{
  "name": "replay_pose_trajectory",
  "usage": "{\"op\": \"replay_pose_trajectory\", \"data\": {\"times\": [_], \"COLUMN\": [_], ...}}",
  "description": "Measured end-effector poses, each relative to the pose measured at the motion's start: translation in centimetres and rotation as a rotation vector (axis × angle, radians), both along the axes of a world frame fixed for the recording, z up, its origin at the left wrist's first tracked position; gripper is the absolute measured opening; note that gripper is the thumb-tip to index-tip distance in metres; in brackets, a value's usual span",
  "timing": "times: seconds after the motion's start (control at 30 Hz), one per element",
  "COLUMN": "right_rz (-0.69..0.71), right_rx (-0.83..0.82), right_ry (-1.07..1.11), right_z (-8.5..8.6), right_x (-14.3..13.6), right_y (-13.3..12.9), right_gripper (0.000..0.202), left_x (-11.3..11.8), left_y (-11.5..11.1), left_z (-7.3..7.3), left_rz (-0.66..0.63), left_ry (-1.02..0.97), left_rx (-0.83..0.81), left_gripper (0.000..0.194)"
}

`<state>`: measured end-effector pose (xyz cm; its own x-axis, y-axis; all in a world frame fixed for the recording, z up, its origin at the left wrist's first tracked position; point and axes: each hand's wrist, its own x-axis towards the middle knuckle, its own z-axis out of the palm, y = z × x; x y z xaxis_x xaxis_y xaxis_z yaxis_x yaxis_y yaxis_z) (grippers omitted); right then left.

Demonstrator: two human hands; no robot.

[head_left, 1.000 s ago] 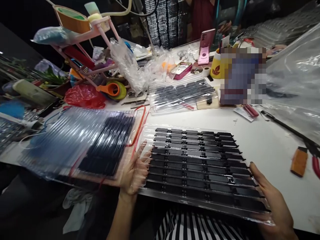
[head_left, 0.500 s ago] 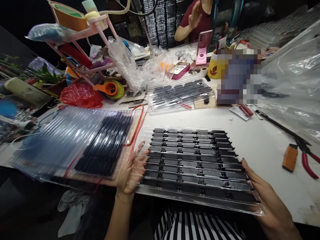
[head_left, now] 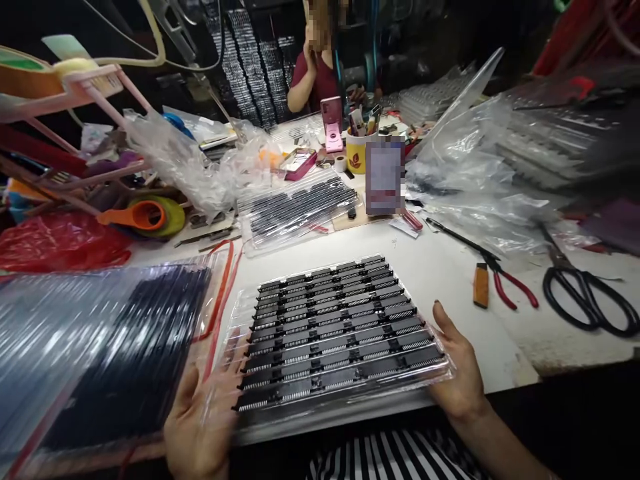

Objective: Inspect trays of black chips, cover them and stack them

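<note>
A clear plastic tray (head_left: pixel 335 327) filled with rows of black comb-like parts is held over the table's front edge. My left hand (head_left: pixel 203 413) grips its left side, blurred, with the fingers seen partly through the plastic. At the tray's right edge, my right hand (head_left: pixel 457 373) holds the near corner, thumb raised and the other fingers mostly hidden below. To the left lies a stack of clear trays (head_left: pixel 125 333) with dark contents and red ties. Behind the held tray sits another clear tray of black parts (head_left: pixel 300 203).
Red-handled pliers (head_left: pixel 500 273), an orange lighter (head_left: pixel 481 285) and black scissors (head_left: pixel 590 293) lie on the right. A phone (head_left: pixel 384 177), a yellow cup (head_left: pixel 356 153) and plastic bags (head_left: pixel 470 187) stand behind. A person (head_left: pixel 315 73) is across the table. A pink rack (head_left: pixel 100 93) is at left.
The view has swung right, bringing the scissors in. The held tray has turned, its right side now farther up in the picture. Both hands still hold it.
</note>
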<state>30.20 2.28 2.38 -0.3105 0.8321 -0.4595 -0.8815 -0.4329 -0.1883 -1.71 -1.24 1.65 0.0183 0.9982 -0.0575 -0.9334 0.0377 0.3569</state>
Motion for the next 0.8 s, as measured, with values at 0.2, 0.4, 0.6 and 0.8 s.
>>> {"op": "replay_pose_trajectory", "data": {"times": [0.2, 0.4, 0.6, 0.8], "right_rz": [0.024, 0.054, 0.104, 0.112], "right_rx": [0.004, -0.002, -0.012, -0.007], "right_ry": [-0.014, -0.037, 0.010, 0.000], "right_z": [0.1, 0.2, -0.2, -0.1], "right_x": [-0.5, -0.6, -0.5, -0.5], "right_y": [-0.2, -0.1, -0.1, -0.1], "right_gripper": [0.038, 0.032, 0.033, 0.033], "left_x": [0.8, 0.8, 0.3, -0.1], "left_y": [-0.6, -0.7, -1.0, -1.1], "left_z": [0.5, 0.1, -0.8, -1.0], "left_rz": [0.031, -0.067, -0.106, -0.064], "left_ry": [0.123, 0.125, 0.043, 0.094], "left_rx": [-0.058, -0.073, -0.024, -0.113], "left_gripper": [0.054, 0.054, 0.052, 0.053]}}
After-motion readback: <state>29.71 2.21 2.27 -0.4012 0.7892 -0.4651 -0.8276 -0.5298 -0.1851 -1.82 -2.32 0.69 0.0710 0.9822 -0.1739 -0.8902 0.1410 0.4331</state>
